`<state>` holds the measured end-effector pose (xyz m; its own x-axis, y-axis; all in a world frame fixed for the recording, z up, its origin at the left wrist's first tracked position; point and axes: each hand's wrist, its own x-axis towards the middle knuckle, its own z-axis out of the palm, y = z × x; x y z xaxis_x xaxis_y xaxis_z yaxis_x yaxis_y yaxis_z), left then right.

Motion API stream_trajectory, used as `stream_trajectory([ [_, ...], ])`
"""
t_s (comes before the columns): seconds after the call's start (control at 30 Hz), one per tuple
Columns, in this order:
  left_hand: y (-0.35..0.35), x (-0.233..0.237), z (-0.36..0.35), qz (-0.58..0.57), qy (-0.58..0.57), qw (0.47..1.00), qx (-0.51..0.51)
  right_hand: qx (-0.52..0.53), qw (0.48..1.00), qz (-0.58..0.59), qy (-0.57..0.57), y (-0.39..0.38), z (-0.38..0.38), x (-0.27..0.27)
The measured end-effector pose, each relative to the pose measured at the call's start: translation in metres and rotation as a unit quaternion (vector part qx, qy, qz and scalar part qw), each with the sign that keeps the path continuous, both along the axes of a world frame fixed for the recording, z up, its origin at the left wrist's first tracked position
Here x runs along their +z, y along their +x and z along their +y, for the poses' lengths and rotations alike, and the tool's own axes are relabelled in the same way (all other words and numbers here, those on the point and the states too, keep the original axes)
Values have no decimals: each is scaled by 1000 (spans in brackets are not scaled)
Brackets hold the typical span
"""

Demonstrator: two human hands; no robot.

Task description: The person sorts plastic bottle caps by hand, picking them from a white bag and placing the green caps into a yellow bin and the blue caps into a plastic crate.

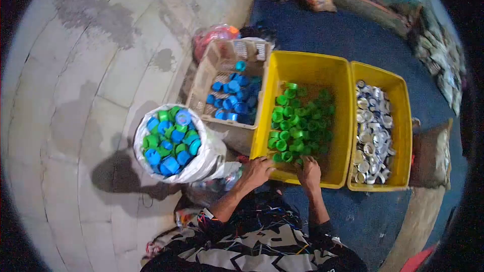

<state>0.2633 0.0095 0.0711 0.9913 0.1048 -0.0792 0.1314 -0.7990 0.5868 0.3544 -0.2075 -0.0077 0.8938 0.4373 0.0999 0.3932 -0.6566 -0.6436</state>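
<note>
My left hand (257,172) rests with bent fingers over the near left corner of a yellow tub (311,56), gripping its rim. Inside that tub lies a heap of green bottle caps (292,123), densest on the left side. My right hand (309,174) reaches over the tub's near edge, its fingers drawn together at the closest caps; whatever is between them is hard to make out. Left of my hands stands a white sack (209,158), open at the top and filled with mixed blue and green bottle caps (171,141).
Behind the sack is a pale plastic crate (199,88) holding blue caps (232,93). A second yellow tub (406,121) at the right holds white and silvery caps (372,131). Farther right stands a brown sack (431,156). Pale floor slabs (75,131) spread to the left.
</note>
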Motion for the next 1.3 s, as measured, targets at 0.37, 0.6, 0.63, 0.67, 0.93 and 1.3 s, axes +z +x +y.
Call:
stream_trajectory([
  [0.37, -82, 64, 65, -156, -16, 972, 175, 123, 992, 21, 10, -18, 91, 44],
  [0.6, -159, 102, 171, -216, 90, 924, 301, 199, 980, 6, 16, -46, 177, 96],
  [0.63, -171, 110, 192, -215, 114, 916, 319, 207, 978, 6, 2, -51, 186, 102],
  [0.67, -182, 115, 212, -210, 142, 906, 340, 234, 972, -7, 35, -54, 193, 100],
  [0.93, -223, 114, 317, -136, 228, 918, 296, 288, 954, 61, 54, -101, 222, 154],
  [1.3, -219, 95, 333, -138, 187, 913, 335, 303, 950, 24, 77, -112, 235, 162],
])
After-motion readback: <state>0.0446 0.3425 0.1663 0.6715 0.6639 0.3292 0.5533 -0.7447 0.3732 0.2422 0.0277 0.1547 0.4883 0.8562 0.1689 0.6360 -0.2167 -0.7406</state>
